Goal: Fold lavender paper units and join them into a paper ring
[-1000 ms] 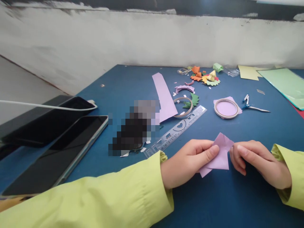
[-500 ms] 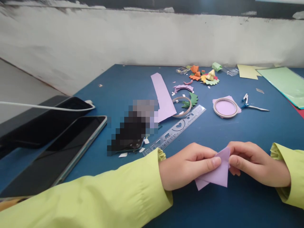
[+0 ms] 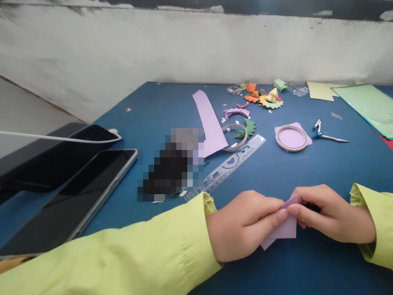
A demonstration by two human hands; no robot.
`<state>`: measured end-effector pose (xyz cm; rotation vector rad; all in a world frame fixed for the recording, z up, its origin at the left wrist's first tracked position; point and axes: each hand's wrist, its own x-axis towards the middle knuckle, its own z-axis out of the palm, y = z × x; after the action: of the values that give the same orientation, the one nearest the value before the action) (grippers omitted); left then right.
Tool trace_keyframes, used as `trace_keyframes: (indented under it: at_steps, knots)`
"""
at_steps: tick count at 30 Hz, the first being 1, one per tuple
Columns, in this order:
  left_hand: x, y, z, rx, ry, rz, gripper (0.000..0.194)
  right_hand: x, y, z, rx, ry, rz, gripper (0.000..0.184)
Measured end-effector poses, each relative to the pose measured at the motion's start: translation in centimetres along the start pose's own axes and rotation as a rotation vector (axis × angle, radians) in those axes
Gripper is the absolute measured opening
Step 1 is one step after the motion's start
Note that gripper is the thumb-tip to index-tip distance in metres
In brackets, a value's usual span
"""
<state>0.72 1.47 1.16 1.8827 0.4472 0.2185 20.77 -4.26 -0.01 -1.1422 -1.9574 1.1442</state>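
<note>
From here I can't tell what that pixelated patch (image 3: 168, 166) covers tbh. Left hand (image 3: 242, 225) hides some of the held purple paper (image 3: 287, 229), and the green sheet (image 3: 365, 108) runs off right.

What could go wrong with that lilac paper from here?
Both the left hand and right hand pinch the folded lilac paper, so uneven pulling might tear or crease it. Its lower corner juts out beneath, so layers could slip askew. The left sleeve appears close to the clear ruler and might nudge it.

Paper-craft workspace, blue table (image 3: 166, 108) against white wall (image 3: 184, 47), stencil ruler (image 3: 223, 169), 2 tape rings (image 3: 291, 149), coloured paper sheets (image 3: 365, 108)
</note>
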Motion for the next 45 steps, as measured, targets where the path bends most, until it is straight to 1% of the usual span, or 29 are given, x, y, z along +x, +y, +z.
trace_keyframes:
  at_steps: [4,8,11,14,16,19,21,22,24,26,27,29,32,36,38,40,43,45]
  knots:
    - [0.0,0.0,0.1,0.044,0.001,0.011,0.033,0.0,0.1,0.0,-0.065,0.018,-0.042,0.024]
    - [0.1,0.1,0.1,0.052,0.008,0.002,0.035,0.0,0.2,0.1,-0.131,0.027,-0.096,0.023]
    - [0.4,0.1,0.2,0.054,0.048,-0.014,0.035,0.0,0.4,0.5,-0.175,0.021,-0.159,0.022]
    - [0.6,0.0,0.5,0.053,0.099,-0.021,0.030,0.0,0.4,0.9,-0.212,0.043,-0.172,0.024]
    - [0.7,0.0,0.7,0.050,0.156,-0.017,0.029,0.0,0.2,1.1,-0.230,0.070,-0.145,0.025]
    - [0.6,0.1,0.8,0.053,0.311,-0.025,0.029,-0.1,-0.2,1.0,-0.238,0.062,-0.101,0.024]
    - [0.5,0.1,0.6,0.057,0.404,-0.034,0.027,0.0,-0.4,0.7,-0.187,0.050,-0.089,0.018]
    - [0.5,0.2,0.6,0.060,0.434,-0.038,0.026,0.1,-0.5,0.5,-0.153,0.073,-0.084,0.015]
    - [0.4,0.2,0.4,0.074,0.448,-0.045,0.026,0.4,-0.3,0.0,-0.112,0.194,-0.074,0.010]
    - [0.4,0.2,0.2,0.107,0.410,-0.049,0.028,0.8,0.0,-0.6,-0.123,0.330,-0.080,0.009]
    - [0.4,0.3,0.2,0.131,0.390,-0.051,0.029,1.0,0.1,-0.8,-0.131,0.358,-0.086,0.009]
    - [0.3,0.4,0.2,0.195,0.381,-0.059,0.031,1.3,0.4,-1.2,-0.151,0.318,-0.074,0.012]
    - [0.0,0.4,0.3,0.338,0.413,-0.065,0.033,1.5,0.6,-1.5,-0.260,0.239,-0.027,0.012]
    - [-0.3,-0.2,0.5,0.633,0.404,-0.016,0.032,1.5,1.1,-1.6,-0.377,0.270,-0.016,0.010]
    - [-0.4,-0.7,0.7,0.800,0.410,0.016,0.031,1.4,1.4,-1.7,-0.452,0.273,-0.044,0.009]
    - [-0.4,-1.1,0.8,0.948,0.441,0.037,0.029,1.3,1.5,-1.7,-0.552,0.283,-0.076,0.009]
    - [-0.4,-1.4,1.0,1.095,0.503,0.080,0.020,1.2,1.6,-1.6,-0.644,0.305,-0.093,0.010]
    - [-0.5,-1.4,1.1,1.160,0.514,0.137,0.019,1.1,1.5,-1.5,-0.684,0.326,-0.109,0.012]
